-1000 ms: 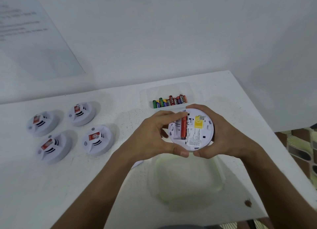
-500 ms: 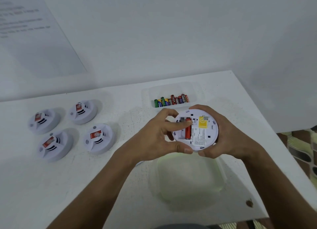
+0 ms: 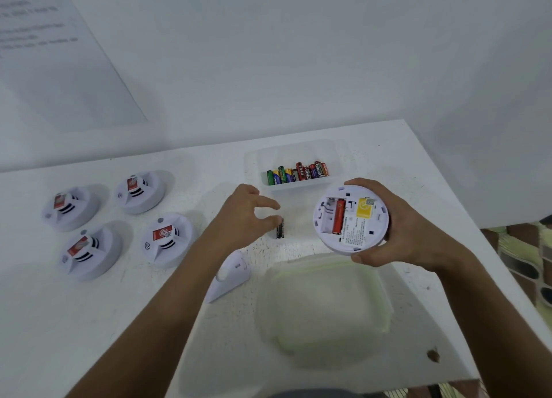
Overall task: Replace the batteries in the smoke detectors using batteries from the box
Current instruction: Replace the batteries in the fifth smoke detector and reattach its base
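Observation:
My right hand (image 3: 400,233) grips a white smoke detector (image 3: 351,218) by its rim, back side up and lifted off the table. Its open battery bay holds one red battery (image 3: 339,215), with an empty slot to the left of it. My left hand (image 3: 245,215) hovers low over the table left of the detector, fingers loosely spread. Its thumb tip sits at the upper end of a black battery (image 3: 280,230) lying on the table. A clear box (image 3: 301,185) of several coloured batteries (image 3: 298,172) stands behind.
Several more smoke detectors (image 3: 165,239) sit face up at the left of the white table (image 3: 89,323). A white wedge-shaped battery cover (image 3: 230,275) lies by my left forearm. A translucent green-rimmed lid (image 3: 324,308) lies near the front. The table's right edge is close.
My left hand has left the detector's battery bay and moved left and down to the table. A black battery now lies there. My right hand alone holds the detector.

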A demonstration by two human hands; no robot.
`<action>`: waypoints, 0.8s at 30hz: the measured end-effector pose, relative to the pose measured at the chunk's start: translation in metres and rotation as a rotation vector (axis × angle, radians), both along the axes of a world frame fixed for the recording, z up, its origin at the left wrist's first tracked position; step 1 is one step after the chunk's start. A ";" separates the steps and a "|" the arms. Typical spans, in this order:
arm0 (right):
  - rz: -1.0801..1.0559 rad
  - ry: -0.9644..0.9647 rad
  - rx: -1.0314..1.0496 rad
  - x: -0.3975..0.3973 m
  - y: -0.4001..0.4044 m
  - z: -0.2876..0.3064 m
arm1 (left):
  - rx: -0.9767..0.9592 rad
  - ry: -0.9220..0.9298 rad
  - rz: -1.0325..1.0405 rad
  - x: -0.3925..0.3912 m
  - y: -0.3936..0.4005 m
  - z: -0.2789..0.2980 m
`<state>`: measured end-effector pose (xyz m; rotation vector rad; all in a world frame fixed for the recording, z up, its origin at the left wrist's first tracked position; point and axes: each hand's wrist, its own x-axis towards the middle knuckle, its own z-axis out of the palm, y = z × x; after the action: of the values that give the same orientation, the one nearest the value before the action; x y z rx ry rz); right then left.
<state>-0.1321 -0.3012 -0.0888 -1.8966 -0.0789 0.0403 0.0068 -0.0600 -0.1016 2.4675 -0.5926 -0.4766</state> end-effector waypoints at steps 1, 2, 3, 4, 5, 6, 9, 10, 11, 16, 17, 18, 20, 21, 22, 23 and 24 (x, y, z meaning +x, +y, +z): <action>0.003 0.009 -0.002 0.000 0.000 -0.002 | 0.052 0.039 -0.018 0.001 -0.004 0.001; 0.007 0.017 0.000 0.000 0.000 -0.004 | 0.084 0.072 -0.028 0.002 -0.009 0.002; 0.008 0.025 0.004 0.000 0.000 -0.006 | 0.118 0.092 -0.036 0.004 -0.014 0.004; 0.009 0.031 0.009 -0.001 0.001 -0.007 | 0.161 0.090 -0.050 0.006 -0.018 0.005; 0.010 0.034 0.014 -0.001 0.001 -0.008 | 0.215 0.074 -0.068 0.008 -0.022 0.006; 0.011 0.032 0.016 -0.001 0.001 -0.009 | 0.273 0.060 -0.084 0.010 -0.026 0.006; 0.010 0.028 0.028 -0.001 0.001 -0.013 | 0.405 0.059 -0.114 0.015 -0.033 0.006; 0.010 0.030 0.036 -0.001 0.000 -0.014 | 0.423 0.068 -0.118 0.016 -0.035 0.006; 0.011 0.031 0.040 -0.001 0.000 -0.015 | 0.424 0.071 -0.118 0.016 -0.036 0.005; 0.007 0.033 0.017 -0.001 -0.001 -0.017 | 0.325 0.082 -0.038 0.015 -0.037 0.000; 0.007 0.034 0.017 -0.001 -0.001 -0.017 | 0.287 0.095 -0.014 0.014 -0.036 0.000; 0.008 0.037 0.020 -0.001 -0.001 -0.017 | 0.242 0.108 0.014 0.013 -0.036 -0.001; 0.010 0.044 0.023 0.000 0.000 -0.015 | 0.149 0.099 0.072 0.010 -0.033 0.000; 0.012 0.047 0.020 0.000 0.000 -0.014 | 0.104 0.072 0.102 0.009 -0.032 0.001; 0.015 0.049 0.014 0.000 0.001 -0.013 | 0.055 0.043 0.133 0.008 -0.029 0.003; 0.018 0.052 0.008 0.000 0.001 -0.012 | 0.002 0.018 0.167 0.006 -0.027 0.006; 0.020 0.054 0.001 0.001 0.002 -0.010 | -0.048 -0.005 0.201 0.003 -0.024 0.010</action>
<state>-0.1315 -0.2995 -0.0987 -1.8924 -0.0610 0.1055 0.0096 -0.0842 -0.0919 2.4507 -0.3484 -0.3725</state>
